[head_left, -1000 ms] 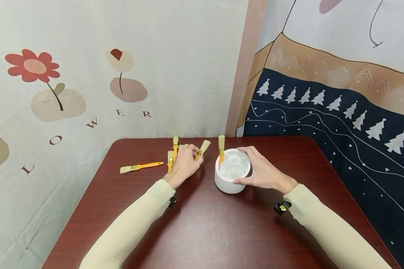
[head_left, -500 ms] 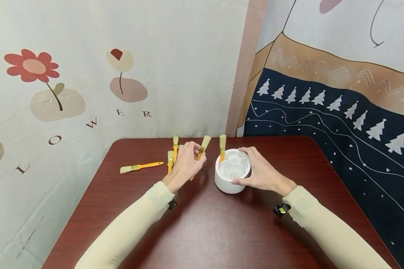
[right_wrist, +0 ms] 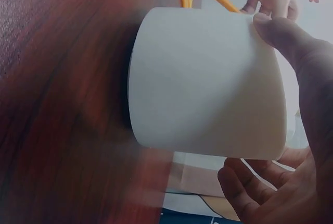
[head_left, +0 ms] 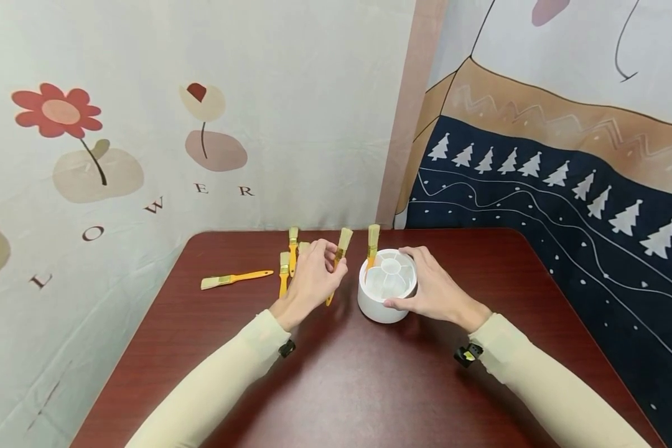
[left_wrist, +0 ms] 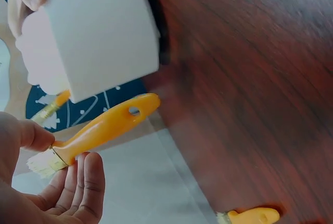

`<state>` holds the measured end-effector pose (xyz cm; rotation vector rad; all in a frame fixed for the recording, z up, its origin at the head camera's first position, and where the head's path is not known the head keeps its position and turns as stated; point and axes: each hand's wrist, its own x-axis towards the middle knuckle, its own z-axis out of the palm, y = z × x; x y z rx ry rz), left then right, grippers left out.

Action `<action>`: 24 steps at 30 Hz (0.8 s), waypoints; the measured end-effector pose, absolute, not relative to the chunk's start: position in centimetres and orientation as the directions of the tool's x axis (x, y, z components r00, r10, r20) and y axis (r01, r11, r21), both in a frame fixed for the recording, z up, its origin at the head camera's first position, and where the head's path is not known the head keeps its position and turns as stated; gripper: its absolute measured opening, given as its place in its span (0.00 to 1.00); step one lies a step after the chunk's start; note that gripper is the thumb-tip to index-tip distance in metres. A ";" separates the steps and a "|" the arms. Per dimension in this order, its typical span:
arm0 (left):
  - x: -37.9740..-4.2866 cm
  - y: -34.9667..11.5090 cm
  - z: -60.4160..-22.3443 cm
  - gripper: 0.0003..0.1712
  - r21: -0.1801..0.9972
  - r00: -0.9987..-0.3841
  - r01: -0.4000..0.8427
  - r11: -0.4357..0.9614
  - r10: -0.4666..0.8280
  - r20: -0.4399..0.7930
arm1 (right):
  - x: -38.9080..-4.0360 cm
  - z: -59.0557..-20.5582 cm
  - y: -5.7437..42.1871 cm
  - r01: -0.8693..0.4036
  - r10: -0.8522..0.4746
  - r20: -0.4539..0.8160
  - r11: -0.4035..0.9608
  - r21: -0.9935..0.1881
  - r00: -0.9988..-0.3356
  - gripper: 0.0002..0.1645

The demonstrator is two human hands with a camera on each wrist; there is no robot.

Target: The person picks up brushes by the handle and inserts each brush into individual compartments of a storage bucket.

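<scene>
My left hand (head_left: 315,274) pinches a paintbrush (left_wrist: 109,125) with a yellow-orange handle near its metal band, thumb on one side and fingers on the other. The brush is tilted, with its pale bristles up and its handle hanging down. Just to its right stands a white round divided organizer (head_left: 383,311) with a hub and several compartments inside. My right hand (head_left: 439,289) grips the organizer around its right side, thumb at the front and fingers at the back. Another paintbrush (head_left: 373,239) stands bristles up in a left compartment of the organizer, its lower end hidden.
On the dark red table (head_left: 364,398), a lone paintbrush (head_left: 238,277) lies at the left. A group of paintbrushes (head_left: 284,274) lies behind and beside the left hand, partly hidden by it. Printed cloth (head_left: 313,124) hangs along the table's back edge.
My left hand has lifted the pinched paintbrush and brought it slightly right, toward the organizer; more of its handle now shows. My right hand keeps its hold, and the organizer stays in place.
</scene>
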<state>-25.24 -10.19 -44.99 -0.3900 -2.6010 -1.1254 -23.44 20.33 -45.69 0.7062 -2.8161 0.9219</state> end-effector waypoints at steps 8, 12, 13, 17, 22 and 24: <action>-24.1 -9.8 -44.3 0.16 0.668 -0.879 0.443 0.598 0.144 0.454 | -22.9 -45.6 20.0 -0.443 -0.375 0.237 0.728 -0.523 -0.896 0.72; -23.6 -9.6 -44.0 0.17 0.676 -0.853 0.488 0.552 0.138 0.503 | -22.9 -45.6 20.0 -0.429 -0.363 0.230 0.737 -0.522 -0.903 0.73; -23.5 -9.6 -43.9 0.17 0.678 -0.846 0.499 0.540 0.136 0.515 | -22.9 -45.6 19.9 -0.425 -0.360 0.227 0.738 -0.523 -0.905 0.73; -23.2 -9.3 -43.6 0.18 0.681 -0.822 0.539 0.496 0.131 0.555 | -22.9 -45.6 19.9 -0.418 -0.354 0.224 0.741 -0.525 -0.908 0.74; -23.0 -9.1 -43.3 0.18 0.688 -0.804 0.566 0.454 0.118 0.584 | -22.9 -45.6 19.8 -0.413 -0.347 0.225 0.748 -0.519 -0.911 0.74; -23.0 -9.0 -43.2 0.18 0.687 -0.794 0.579 0.438 0.113 0.597 | -22.9 -45.6 19.7 -0.407 -0.342 0.222 0.752 -0.518 -0.913 0.75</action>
